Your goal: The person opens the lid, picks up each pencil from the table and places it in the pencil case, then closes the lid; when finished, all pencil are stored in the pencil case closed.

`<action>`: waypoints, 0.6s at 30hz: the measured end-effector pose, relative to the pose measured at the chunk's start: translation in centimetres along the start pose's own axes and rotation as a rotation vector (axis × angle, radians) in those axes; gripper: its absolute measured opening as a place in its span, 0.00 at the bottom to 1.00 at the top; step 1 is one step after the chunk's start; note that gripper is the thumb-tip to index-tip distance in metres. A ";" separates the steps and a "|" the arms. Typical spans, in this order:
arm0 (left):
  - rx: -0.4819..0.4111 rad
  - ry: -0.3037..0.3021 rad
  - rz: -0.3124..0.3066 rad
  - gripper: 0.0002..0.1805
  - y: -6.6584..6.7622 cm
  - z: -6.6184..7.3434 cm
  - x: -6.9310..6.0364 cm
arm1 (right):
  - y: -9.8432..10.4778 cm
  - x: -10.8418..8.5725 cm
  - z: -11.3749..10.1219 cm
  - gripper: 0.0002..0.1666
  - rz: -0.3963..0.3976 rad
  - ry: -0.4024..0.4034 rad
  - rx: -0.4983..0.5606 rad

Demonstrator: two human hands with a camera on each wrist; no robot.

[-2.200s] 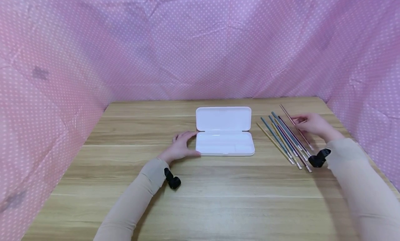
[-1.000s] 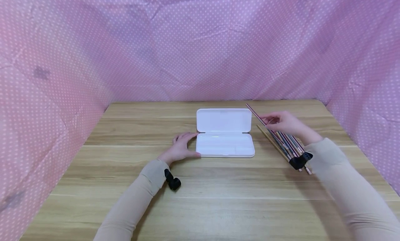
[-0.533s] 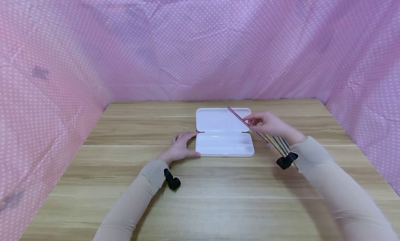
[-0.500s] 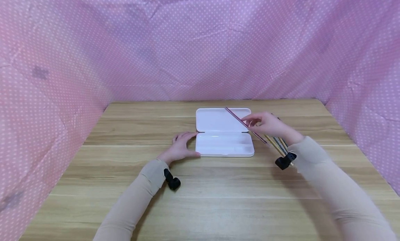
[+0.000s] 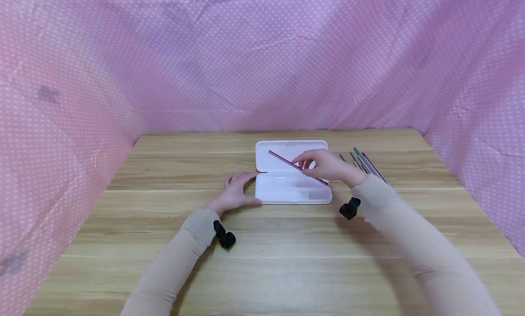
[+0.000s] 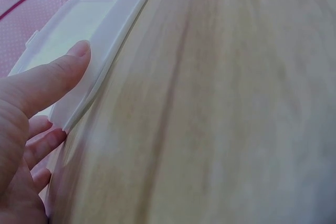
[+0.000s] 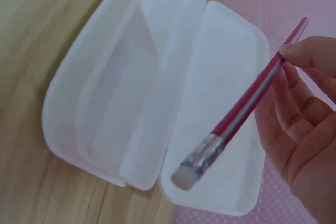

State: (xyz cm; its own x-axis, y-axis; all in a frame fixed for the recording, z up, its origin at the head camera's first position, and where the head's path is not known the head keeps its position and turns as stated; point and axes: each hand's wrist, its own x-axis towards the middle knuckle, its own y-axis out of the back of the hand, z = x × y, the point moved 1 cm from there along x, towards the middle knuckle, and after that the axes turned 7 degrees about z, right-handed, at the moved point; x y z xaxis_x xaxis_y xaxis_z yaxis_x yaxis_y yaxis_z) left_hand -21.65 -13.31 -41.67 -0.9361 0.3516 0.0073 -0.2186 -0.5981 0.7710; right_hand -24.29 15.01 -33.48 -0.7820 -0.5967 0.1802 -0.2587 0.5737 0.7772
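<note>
A dark red pencil (image 7: 247,100) is held slantwise above the white pencil case (image 5: 283,188), pinched in the grip of the right hand (image 5: 326,165), its eraser end (image 7: 185,177) toward the case's right. Compared with half a second ago, when its lower end is seen beyond the case's right end, it is carried leftward, more squarely over the case. The case's left end is held by the left hand's (image 5: 233,194) grip, unmoved. More loose pencils (image 5: 364,160), right of the case, are uncovered on the table (image 5: 287,261).
</note>
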 end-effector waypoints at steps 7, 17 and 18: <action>-0.004 0.006 0.008 0.49 0.1 0.0 0.2 | -1.0 1.4 -0.4 0.18 -0.073 0.066 -0.100; 0.012 0.005 0.011 0.49 -0.5 -0.1 0.0 | -3.4 2.1 -0.1 0.19 -0.233 0.032 -0.204; 0.012 0.004 0.014 0.49 -0.5 -0.2 0.0 | -3.7 2.1 0.0 0.19 -0.242 0.034 -0.213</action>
State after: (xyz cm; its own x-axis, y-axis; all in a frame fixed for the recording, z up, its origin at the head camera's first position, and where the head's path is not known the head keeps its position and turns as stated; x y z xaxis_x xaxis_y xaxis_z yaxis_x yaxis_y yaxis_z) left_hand -21.57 -13.10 -42.18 -0.9400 0.3407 0.0154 -0.2027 -0.5944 0.7782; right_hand -24.97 11.65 -35.96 -0.6919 -0.7220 -0.0077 -0.3075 0.2851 0.9078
